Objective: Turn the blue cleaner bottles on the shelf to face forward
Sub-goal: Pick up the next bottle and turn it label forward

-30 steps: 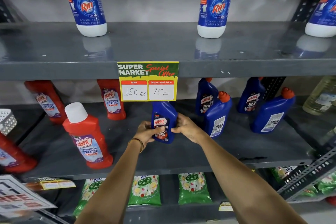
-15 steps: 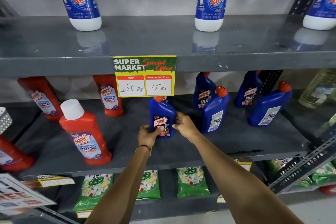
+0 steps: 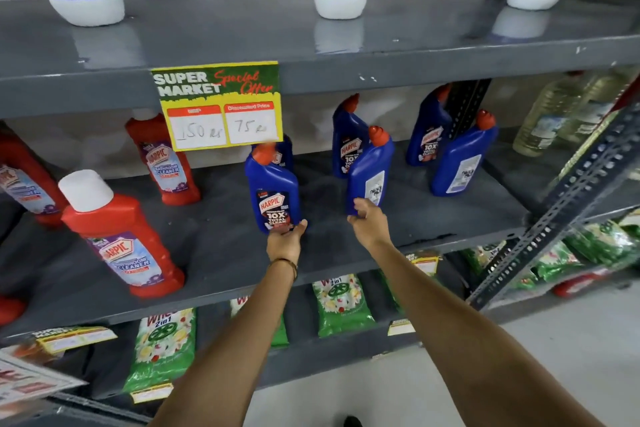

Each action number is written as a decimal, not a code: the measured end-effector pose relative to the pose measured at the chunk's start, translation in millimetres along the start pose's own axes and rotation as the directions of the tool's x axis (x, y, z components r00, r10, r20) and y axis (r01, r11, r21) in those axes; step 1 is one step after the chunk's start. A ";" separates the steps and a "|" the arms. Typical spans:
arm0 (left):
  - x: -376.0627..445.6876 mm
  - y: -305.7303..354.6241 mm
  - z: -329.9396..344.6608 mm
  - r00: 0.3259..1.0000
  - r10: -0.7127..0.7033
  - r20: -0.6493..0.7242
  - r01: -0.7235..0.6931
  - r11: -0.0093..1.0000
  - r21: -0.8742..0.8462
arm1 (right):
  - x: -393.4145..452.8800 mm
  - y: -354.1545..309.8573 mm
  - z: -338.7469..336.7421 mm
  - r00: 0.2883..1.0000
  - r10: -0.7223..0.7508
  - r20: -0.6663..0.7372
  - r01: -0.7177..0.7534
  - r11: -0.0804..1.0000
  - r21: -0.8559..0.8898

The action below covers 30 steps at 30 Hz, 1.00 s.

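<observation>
Right hand [image 3: 367,218] has its fingers curled around the bottom of a blue bottle [image 3: 370,173] that's showing its back label, so that one's gripped. Left hand [image 3: 285,237] is open, palm up, fingertips just touching the base of the other blue bottle [image 3: 273,194] to its left, front label out, not holding it. Both stand on the grey shelf [image 3: 214,253]. Behind and to the right are three more blue bottles [image 3: 462,158]. Above the open hand hangs the yellow price sign [image 3: 220,106]. Far left, red bottles [image 3: 121,236].
</observation>
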State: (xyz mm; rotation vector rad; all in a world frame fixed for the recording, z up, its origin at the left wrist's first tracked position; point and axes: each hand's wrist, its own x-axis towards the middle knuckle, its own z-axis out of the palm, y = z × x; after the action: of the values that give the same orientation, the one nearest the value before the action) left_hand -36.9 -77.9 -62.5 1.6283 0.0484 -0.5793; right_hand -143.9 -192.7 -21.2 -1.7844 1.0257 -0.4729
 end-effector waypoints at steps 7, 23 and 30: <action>-0.6 13.3 59.0 0.995 0.053 0.084 -0.063 0.991 0.116 | 25.7 23.8 -55.7 0.998 0.023 -0.066 -0.024 0.999 -0.022; -2.7 43.6 125.3 0.917 0.297 0.265 -0.379 0.856 0.352 | 116.0 32.9 -87.1 0.926 -0.138 0.353 0.111 0.989 0.095; -17.7 45.4 137.2 0.910 0.383 0.156 -0.414 0.848 0.332 | 116.9 22.0 -101.1 0.916 -0.204 0.344 0.104 0.952 0.287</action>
State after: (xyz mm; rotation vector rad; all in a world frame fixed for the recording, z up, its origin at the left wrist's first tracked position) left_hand -82.2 -208.8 -17.6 1.8958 -0.4786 -0.3414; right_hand -158.2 -347.8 -11.6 -1.6382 0.5316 -0.3323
